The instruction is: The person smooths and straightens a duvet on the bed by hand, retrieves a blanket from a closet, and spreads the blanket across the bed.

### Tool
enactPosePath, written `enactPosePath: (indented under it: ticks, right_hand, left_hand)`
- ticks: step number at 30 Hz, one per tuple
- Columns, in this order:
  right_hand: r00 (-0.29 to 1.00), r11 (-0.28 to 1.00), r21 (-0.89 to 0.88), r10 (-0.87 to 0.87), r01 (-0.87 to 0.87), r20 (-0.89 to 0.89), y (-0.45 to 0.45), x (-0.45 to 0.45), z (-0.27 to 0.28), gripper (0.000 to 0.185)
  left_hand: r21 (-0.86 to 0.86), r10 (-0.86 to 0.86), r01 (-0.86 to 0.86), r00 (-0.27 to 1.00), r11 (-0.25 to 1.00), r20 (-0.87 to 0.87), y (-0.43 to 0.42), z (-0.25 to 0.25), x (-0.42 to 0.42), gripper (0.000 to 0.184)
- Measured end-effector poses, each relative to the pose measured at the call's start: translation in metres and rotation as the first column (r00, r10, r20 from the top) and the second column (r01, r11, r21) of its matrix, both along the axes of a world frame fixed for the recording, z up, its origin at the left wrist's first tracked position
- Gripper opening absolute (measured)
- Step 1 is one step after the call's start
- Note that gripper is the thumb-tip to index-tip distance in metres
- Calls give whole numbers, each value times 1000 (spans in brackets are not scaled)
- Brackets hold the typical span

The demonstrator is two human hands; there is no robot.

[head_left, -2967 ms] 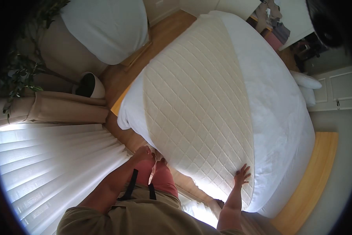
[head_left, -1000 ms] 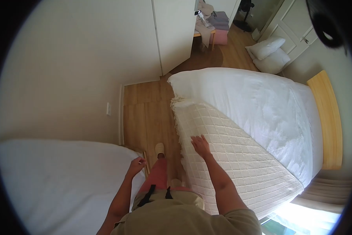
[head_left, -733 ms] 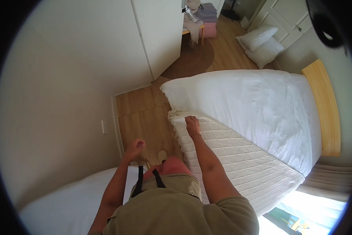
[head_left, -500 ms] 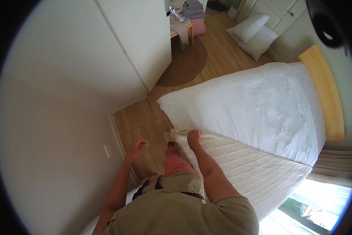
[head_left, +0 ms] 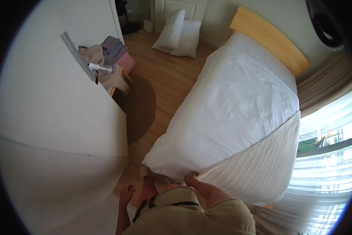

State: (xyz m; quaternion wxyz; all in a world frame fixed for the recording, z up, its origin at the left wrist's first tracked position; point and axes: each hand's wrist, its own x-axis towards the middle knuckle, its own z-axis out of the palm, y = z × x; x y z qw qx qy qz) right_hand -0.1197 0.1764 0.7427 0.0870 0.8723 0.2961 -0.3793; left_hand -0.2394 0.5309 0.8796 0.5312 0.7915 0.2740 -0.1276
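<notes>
My right hand (head_left: 190,178) is at the foot edge of the bed, its fingers closed on the edge of a cream quilted bedspread (head_left: 258,160). The bedspread lies folded diagonally over the window-side part of the bed. Bunched fabric (head_left: 178,181) shows just left of this hand. A white sheet (head_left: 227,105) covers the rest of the mattress, with wrinkles toward the head end. My left hand (head_left: 127,192) hangs low beside my leg, fingers loosely curled, holding nothing and apart from the bed.
A wooden headboard (head_left: 268,39) stands at the far end. Two white pillows (head_left: 178,35) lean by a door. A white cabinet (head_left: 66,105) rises on the left, with folded textiles (head_left: 115,51) on a seat behind it and a round brown rug (head_left: 142,109). Curtains (head_left: 321,78) hang on the right.
My view has turned toward the headboard and window, so the bed now points away from me. My right hand stays at the bedspread's edge; my left hand has lowered beside my body.
</notes>
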Motion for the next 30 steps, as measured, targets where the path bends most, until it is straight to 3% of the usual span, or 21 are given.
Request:
enactPosePath:
  ticks: [2, 4, 8, 10, 12, 15, 16, 17, 18, 20, 21, 22, 23, 24, 25, 27, 28, 30]
  right_hand:
    - [989, 991, -51, -126, 123, -76, 7, -2, -7, 23]
    - [965, 965, 15, -261, 261, -7, 12, -7, -45, 22]
    - [920, 928, 19, -370, 371, 127, 36, 1, -24, 19]
    - [884, 885, 6, -466, 466, 35, 41, -2, -20, 19]
    - [841, 841, -45, -540, 539, -21, 57, 5, -12, 20]
    - [806, 802, 99, -592, 589, 6, 79, 30, -6, 22]
    - [871, 804, 354, -486, 477, -72, 96, 49, -1, 23]
    - [930, 729, 590, -349, 345, -112, 111, 70, 7, 24]
    - [906, 660, 677, -422, 325, -24, 127, 95, 26, 27]
    - [776, 560, 774, -613, 296, 147, 143, 151, 68, 33]
    - [658, 533, 793, -715, 294, 236, 147, 178, 72, 36]
    - [663, 525, 800, -713, 291, 228, 154, 200, 68, 36]
    - [404, 532, 729, -836, 431, 371, 156, 228, 59, 40]
    - [115, 483, 667, -848, 567, 517, 154, 261, 51, 44]
    - [109, 481, 674, -850, 561, 515, 155, 290, 43, 44]
    - [620, 702, 428, -708, 569, 338, 156, 330, 24, 52]
    - [608, 692, 430, -719, 580, 336, 155, 349, 19, 52]
    - [751, 660, 642, -631, 390, 192, 157, 392, 19, 49]
  left_hand:
    - [-16, -63, 63, 998, 998, -3, 31, -1, 26, 20]
    - [57, -189, 184, 975, 981, 118, 64, -4, 58, 19]
    - [35, -312, 310, 940, 950, 142, 91, 28, 132, 17]
    - [121, -393, 381, 914, 917, 101, 101, 34, 163, 15]
    - [88, -405, 398, 910, 913, 90, 105, 44, 191, 15]
    - [6, -385, 386, 919, 922, 87, 108, 53, 223, 17]
    - [-36, -369, 373, 926, 927, 85, 113, 54, 232, 18]
    - [-35, -374, 378, 923, 925, 86, 119, 54, 239, 18]
    - [-33, -360, 364, 929, 931, 92, 126, 54, 244, 18]
    - [-23, -334, 337, 939, 941, 86, 144, 44, 250, 19]
    - [-124, -266, 272, 962, 954, 61, 153, 34, 255, 19]
    - [-220, -200, 203, 979, 954, 32, 162, 26, 264, 19]
    - [-211, -196, 199, 980, 957, 36, 167, 25, 276, 19]
    - [-250, -133, 128, 991, 960, -4, 165, 28, 292, 19]
    - [-287, -75, 59, 996, 956, -47, 164, 27, 312, 19]
    - [-239, -76, 49, 992, 970, -104, 164, 24, 359, 19]
    - [-195, -74, 40, 983, 980, -169, 163, 23, 383, 19]
    - [-114, -129, 110, 977, 987, -171, 162, 22, 443, 18]
